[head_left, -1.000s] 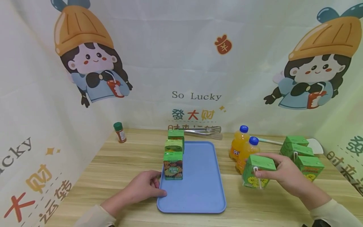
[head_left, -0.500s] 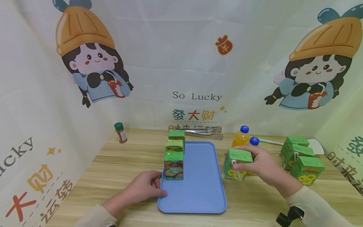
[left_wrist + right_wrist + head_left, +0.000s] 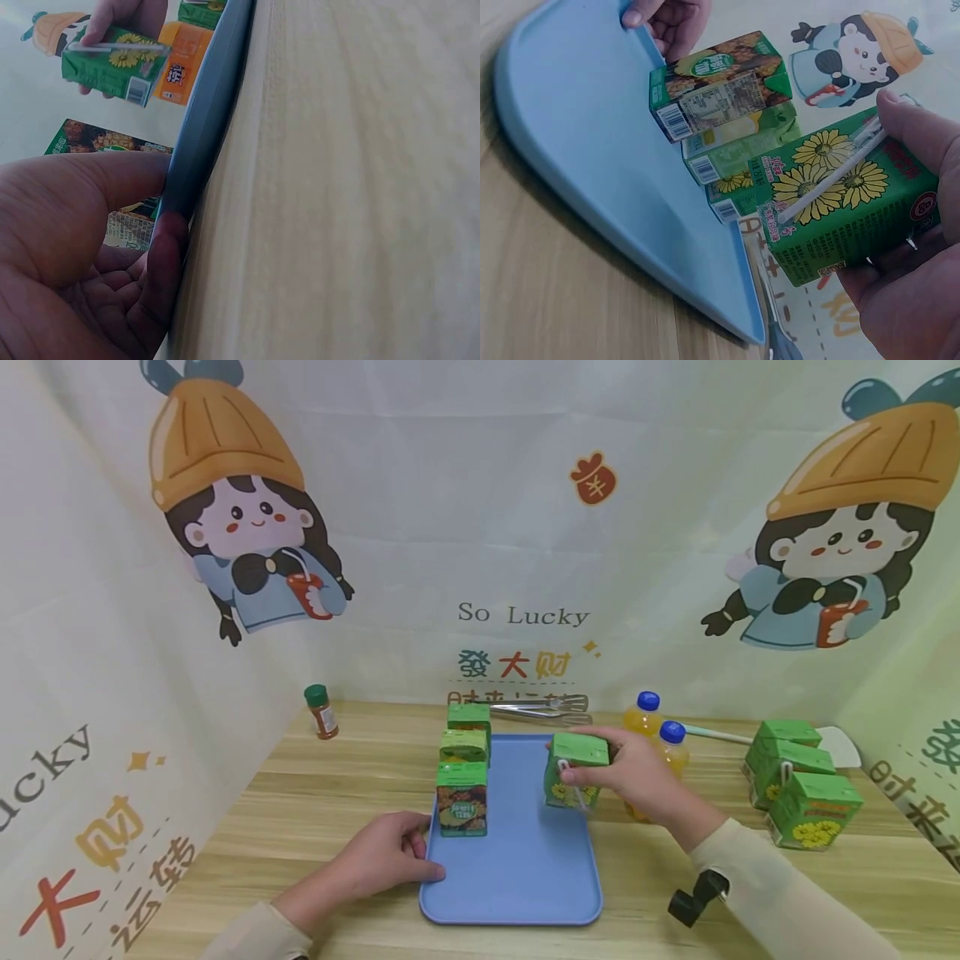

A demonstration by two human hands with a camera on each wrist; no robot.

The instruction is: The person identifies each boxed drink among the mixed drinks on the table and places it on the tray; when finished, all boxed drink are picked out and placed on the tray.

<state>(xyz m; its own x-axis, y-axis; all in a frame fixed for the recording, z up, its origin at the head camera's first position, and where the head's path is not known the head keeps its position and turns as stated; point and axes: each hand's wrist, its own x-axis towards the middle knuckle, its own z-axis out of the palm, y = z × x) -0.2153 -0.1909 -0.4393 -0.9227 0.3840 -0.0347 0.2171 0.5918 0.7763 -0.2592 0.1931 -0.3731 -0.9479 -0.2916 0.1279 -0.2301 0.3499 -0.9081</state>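
Observation:
My right hand (image 3: 626, 772) grips a green drink carton (image 3: 573, 770) printed with yellow flowers, a white straw on its side. In the right wrist view the carton (image 3: 847, 187) is held between thumb and fingers, above the blue tray (image 3: 517, 868). At the tray's left edge my left hand (image 3: 390, 857) pinches the rim, thumb on top; the left wrist view shows its fingers (image 3: 166, 255) against the tray's outer side. Along the tray's left side stands a row of cartons: a brown-and-green carton (image 3: 462, 802) in front, a light green carton (image 3: 462, 743) and another green carton (image 3: 468, 714) behind.
Two orange drink bottles (image 3: 672, 747) with blue caps stand right of the tray, partly behind my right hand. Several green cartons (image 3: 813, 810) and a white-headed spatula (image 3: 838, 747) are farther right. Metal utensils (image 3: 540, 708) lie behind the tray; a spice jar (image 3: 321, 712) stands back left.
My right hand has carried the green carton leftward, from in front of the orange bottles to over the tray's right part. My left hand has stayed at the tray's edge.

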